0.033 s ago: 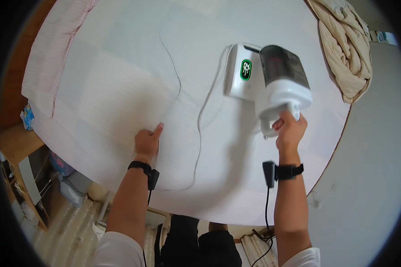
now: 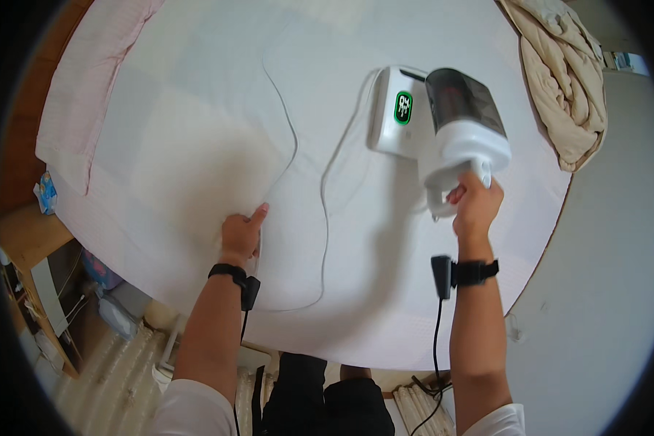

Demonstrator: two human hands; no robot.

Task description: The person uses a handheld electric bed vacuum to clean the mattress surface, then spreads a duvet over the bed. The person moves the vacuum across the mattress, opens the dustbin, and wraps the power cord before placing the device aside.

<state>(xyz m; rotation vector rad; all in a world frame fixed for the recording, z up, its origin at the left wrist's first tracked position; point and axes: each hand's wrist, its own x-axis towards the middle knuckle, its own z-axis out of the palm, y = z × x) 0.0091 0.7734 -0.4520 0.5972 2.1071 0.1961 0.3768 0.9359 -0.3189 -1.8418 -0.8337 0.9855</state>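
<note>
A white handheld mattress vacuum (image 2: 461, 149) with a smoky clear dust bin rests on the bed sheet (image 2: 196, 174), right of the middle. Its flat head bears a lit display ringed in green. My right hand (image 2: 477, 206) is wrapped round its loop handle. On the left, my left hand (image 2: 241, 234) is closed, thumb stretched along the thin white power cord (image 2: 296, 138), which runs through its grip. From there the cord loops over the sheet near me and back up to the vacuum's head. The curled fingers of the left hand are partly hidden.
A pink pillow (image 2: 87, 102) lies along the left edge, a crumpled beige quilt (image 2: 559, 87) at the far right. Beside the bed's near left corner stand a wooden shelf unit (image 2: 33, 232) and a blue packet (image 2: 46, 193). Black straps with cables circle both my wrists.
The vacuum and my right hand have shifted slightly away from me and to the right. My left hand stays almost in place on the cord.
</note>
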